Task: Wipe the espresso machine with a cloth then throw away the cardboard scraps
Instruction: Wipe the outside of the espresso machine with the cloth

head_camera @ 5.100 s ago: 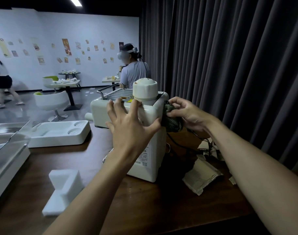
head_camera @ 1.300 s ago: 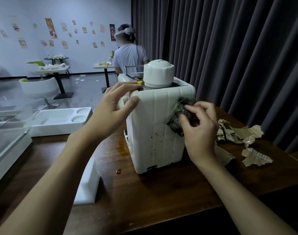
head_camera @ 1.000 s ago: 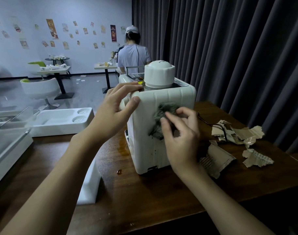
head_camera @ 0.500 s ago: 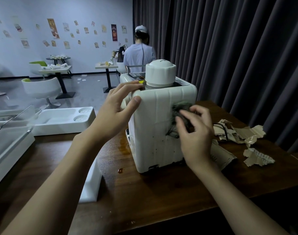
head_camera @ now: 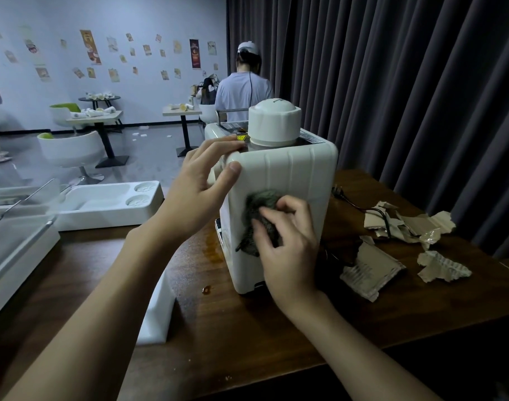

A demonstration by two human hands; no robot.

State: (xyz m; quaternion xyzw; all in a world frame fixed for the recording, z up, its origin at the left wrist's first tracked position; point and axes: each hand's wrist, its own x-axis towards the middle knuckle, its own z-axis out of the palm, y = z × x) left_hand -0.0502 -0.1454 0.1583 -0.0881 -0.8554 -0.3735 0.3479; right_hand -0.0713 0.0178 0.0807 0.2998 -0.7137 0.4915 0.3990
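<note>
A white espresso machine with a round white cap stands on the dark wooden table, its ribbed back panel facing me. My left hand grips the machine's upper left corner, thumb on the back panel. My right hand holds a dark crumpled cloth pressed against the lower part of that panel. Torn cardboard scraps lie on the table to the right of the machine, with a larger corrugated piece nearer to me.
A black power cord runs from the machine among the scraps. White foam packing pieces lie to the left. A brown spill marks the table beside the machine. Dark curtains hang at the right. A person stands beyond the machine.
My right hand has rubbed the cloth across the back panel, from its right edge toward the middle and lower down. My left hand has kept its hold on the top corner.
</note>
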